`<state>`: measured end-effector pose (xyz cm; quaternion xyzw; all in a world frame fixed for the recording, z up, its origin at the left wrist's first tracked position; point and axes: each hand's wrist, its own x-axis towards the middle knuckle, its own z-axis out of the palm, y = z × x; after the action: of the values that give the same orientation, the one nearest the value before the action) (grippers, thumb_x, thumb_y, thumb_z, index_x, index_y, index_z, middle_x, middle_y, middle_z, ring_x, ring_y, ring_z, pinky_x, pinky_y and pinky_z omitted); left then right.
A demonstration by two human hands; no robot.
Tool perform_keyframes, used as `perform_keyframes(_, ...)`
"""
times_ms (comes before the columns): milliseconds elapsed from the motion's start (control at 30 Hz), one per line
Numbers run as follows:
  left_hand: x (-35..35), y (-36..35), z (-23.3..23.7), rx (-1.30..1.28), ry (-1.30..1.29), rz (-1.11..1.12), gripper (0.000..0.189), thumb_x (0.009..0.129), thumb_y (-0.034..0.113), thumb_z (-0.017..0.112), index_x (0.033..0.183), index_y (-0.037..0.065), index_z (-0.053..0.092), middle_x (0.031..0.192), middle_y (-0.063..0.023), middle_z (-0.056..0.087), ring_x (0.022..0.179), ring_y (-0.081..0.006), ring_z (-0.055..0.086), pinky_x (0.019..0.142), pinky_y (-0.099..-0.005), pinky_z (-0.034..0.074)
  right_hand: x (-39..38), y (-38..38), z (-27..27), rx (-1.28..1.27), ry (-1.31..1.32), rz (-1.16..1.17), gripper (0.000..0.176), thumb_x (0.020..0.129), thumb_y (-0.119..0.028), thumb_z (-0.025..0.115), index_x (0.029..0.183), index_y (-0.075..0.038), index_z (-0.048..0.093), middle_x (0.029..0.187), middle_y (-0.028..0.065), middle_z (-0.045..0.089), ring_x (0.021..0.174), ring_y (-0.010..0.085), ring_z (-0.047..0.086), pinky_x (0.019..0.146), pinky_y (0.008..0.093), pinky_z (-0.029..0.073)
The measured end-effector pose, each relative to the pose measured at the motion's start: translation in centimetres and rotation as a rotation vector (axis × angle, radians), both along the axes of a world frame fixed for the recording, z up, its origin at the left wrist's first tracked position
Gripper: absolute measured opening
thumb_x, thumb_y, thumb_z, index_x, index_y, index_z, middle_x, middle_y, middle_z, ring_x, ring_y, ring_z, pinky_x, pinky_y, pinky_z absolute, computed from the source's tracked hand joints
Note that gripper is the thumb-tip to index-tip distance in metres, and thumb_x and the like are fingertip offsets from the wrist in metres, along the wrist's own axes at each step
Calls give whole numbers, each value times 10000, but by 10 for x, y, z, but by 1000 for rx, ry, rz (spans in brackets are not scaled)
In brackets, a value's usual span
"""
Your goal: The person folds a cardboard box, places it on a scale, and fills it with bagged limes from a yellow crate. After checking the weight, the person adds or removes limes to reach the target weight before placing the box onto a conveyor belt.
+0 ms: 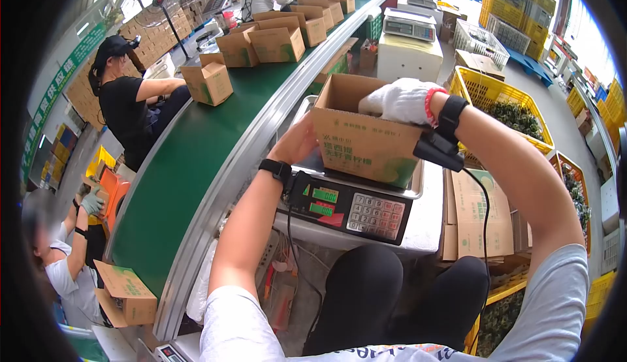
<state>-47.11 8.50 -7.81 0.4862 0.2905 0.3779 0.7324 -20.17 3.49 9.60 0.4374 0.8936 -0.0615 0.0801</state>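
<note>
An open-topped cardboard box (pixel 366 146) with green print is over the metal pan of a digital scale (pixel 349 208). The scale's green displays are lit and show zeros. My left hand (pixel 297 141), bare, grips the left side of the box, its fingers partly hidden behind the wall. My right hand (pixel 398 103), in a white knitted glove with a red cuff, is closed at the box's upper right rim with the fingers curled over the opening. The inside bottom of the box is hidden from view.
A green conveyor belt (pixel 189 159) runs along my left, carrying several open boxes (pixel 277 39). People (pixel 127 94) work beyond it. At right are a yellow crate (pixel 467 81) of dark green produce and flattened cardboard (pixel 480 215). Another scale (pixel 408 24) stands ahead.
</note>
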Motion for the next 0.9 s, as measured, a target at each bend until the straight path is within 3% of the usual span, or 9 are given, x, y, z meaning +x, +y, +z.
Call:
perform_keyframes(67, 1, -5, 4, 29, -7, -20, 490, 1081, 457, 462, 1471, 161, 474, 1293, -18, 641, 1151, -132, 602, 847, -313, 502, 5, -3, 7, -106, 0, -36, 425, 946, -392, 572, 1292, -168, 673, 1195, 130, 712, 1081, 317, 681, 901, 395, 528)
perform_keyframes(167, 9, -18, 16, 67, -111, 68, 542, 1064, 464, 506, 1513, 169, 435, 1295, -10, 615, 1144, -130, 582, 873, -324, 480, 16, -12, 2, 96, 166, 106, 370, 966, -420, 560, 1234, -201, 689, 1179, 98, 717, 1072, 318, 678, 912, 400, 529)
perform_keyframes(300, -1, -32, 43, 135, -53, 166, 647, 994, 567, 585, 1501, 178, 479, 1322, 0, 554, 1220, -120, 496, 991, -355, 412, 31, -39, 21, 292, 651, 125, 210, 994, -191, 615, 1140, -58, 687, 997, 96, 714, 904, 211, 687, 855, 315, 548)
perform_keyframes(367, -18, -21, 42, 145, -42, 205, 681, 945, 617, 629, 1439, 157, 536, 1290, -25, 563, 1207, -126, 497, 991, -344, 410, 48, -62, 23, 313, 798, -45, 206, 1010, -90, 575, 1176, -3, 661, 1058, 69, 696, 984, 147, 645, 894, 294, 524)
perform_keyframes(400, -24, -19, 43, 137, -12, 245, 708, 956, 619, 610, 1457, 130, 501, 1311, -47, 563, 1225, -134, 505, 1024, -339, 399, 66, -59, 10, 366, 954, 26, 217, 1003, -139, 612, 1187, -45, 677, 996, 35, 696, 867, 100, 619, 800, 253, 525)
perform_keyframes(433, -29, -18, 47, 135, 18, 285, 736, 967, 622, 591, 1475, 104, 466, 1333, -68, 563, 1242, -142, 512, 1057, -335, 388, 78, -67, 7, 463, 934, 46, 231, 1013, -97, 595, 1225, -27, 657, 1068, 25, 695, 925, 88, 615, 831, 250, 519)
perform_keyframes(600, -22, -18, 48, 114, 174, 234, 785, 907, 692, 626, 1439, 124, 525, 1285, -41, 578, 1201, -169, 513, 1011, -358, 406, 100, -86, -65, 391, 1126, -245, 443, 1010, -228, 595, 1404, -32, 552, 1356, 126, 613, 1272, 214, 572, 1060, 351, 457)
perform_keyframes(700, 9, -23, 52, 48, 94, 182, 775, 914, 742, 565, 1400, 139, 581, 1251, -51, 632, 1137, -205, 556, 982, -377, 423, 81, -86, -97, 394, 1156, -99, 543, 1016, -317, 546, 1480, -40, 492, 1483, 156, 523, 1409, 280, 464, 1166, 414, 354)
perform_keyframes(900, 18, 2, 28, -46, 91, -82, 527, 976, 603, 575, 1237, 154, 665, 1077, -20, 706, 1047, -163, 641, 843, -381, 515, 89, -74, -91, 499, 918, -11, 592, 987, -372, 520, 1470, -30, 512, 1471, 221, 489, 1414, 374, 436, 1183, 431, 314)
